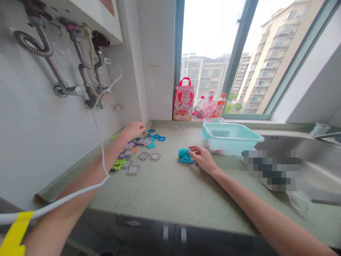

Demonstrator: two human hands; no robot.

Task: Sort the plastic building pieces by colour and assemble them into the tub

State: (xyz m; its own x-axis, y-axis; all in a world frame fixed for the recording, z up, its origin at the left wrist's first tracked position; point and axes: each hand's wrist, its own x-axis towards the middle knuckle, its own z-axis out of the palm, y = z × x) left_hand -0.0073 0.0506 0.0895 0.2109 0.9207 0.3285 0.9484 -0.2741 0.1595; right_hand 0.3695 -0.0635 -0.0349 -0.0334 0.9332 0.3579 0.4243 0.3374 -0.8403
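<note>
My left hand reaches over a pile of flat, notched-edge interlocking pieces in grey, blue, purple, orange and green; its fingers look loosely bent and apart, with nothing visible in them. My right hand has its thumb and fingertips at the right side of a teal block of joined interlocking pieces, gripping its edge. That block stands on the counter, apart from the pile. Loose grey pieces lie in front of the pile, and green ones are near my left forearm.
A mint plastic basin stands right of my right hand, before the steel sink. A white cable crosses over my left forearm. Bottles and a pink bag line the window sill. Metal hoses hang upper left.
</note>
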